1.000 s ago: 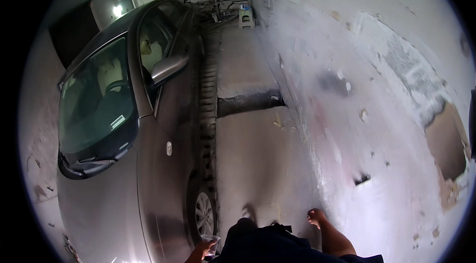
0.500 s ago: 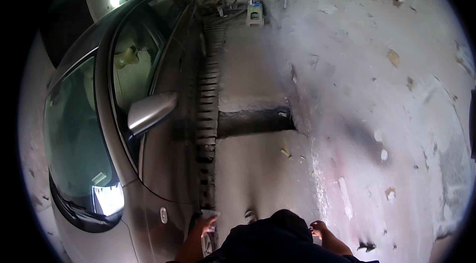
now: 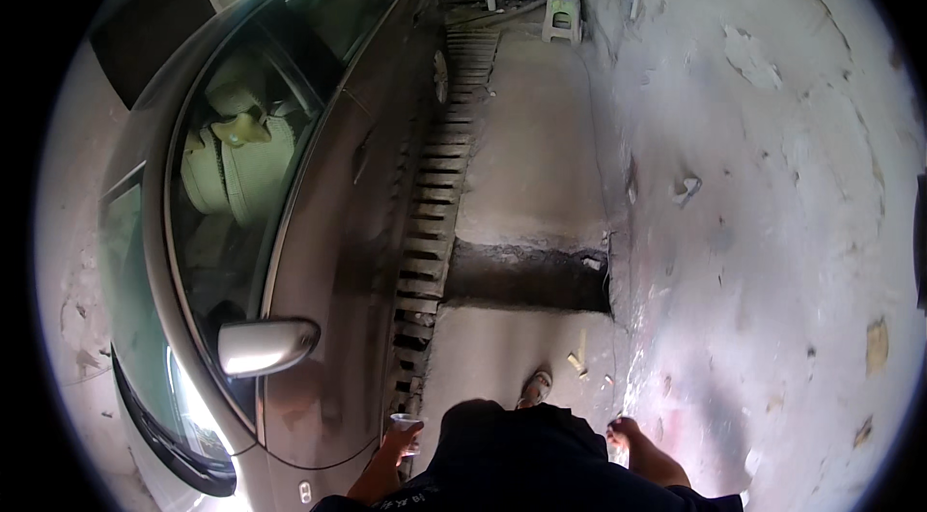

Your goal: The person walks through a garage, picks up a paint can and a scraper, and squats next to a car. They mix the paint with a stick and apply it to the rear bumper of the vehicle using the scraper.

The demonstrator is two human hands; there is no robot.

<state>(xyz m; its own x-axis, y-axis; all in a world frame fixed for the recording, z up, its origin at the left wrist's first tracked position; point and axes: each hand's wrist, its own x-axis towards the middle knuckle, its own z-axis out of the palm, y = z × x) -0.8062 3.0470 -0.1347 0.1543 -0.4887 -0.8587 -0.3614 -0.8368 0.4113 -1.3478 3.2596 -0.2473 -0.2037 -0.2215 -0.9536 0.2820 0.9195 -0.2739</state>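
Because the small clear cup (image 3: 407, 422) sits pinched in the left hand (image 3: 399, 439) low in the view, just beside the grey car (image 3: 338, 251) and its front door, a swing of that arm could knock the cup against the panel and spill whatever it holds; its contents are too dim to make out. The right hand (image 3: 626, 437) hangs near the hip on the wall side, and it may grip something pale, but I cannot tell whether it is closed or loose. A sandalled foot (image 3: 534, 386) steps on the concrete strip (image 3: 526, 174) between the car and the rough plastered wall (image 3: 772, 222). Ahead, a dark trench (image 3: 526, 278) cuts across that strip, and a slatted grating (image 3: 435, 213) runs along the car's flank; either could catch a foot. The side mirror (image 3: 266, 346) juts out at arm level. Open room lies only straight ahead, toward the stool (image 3: 563, 14).
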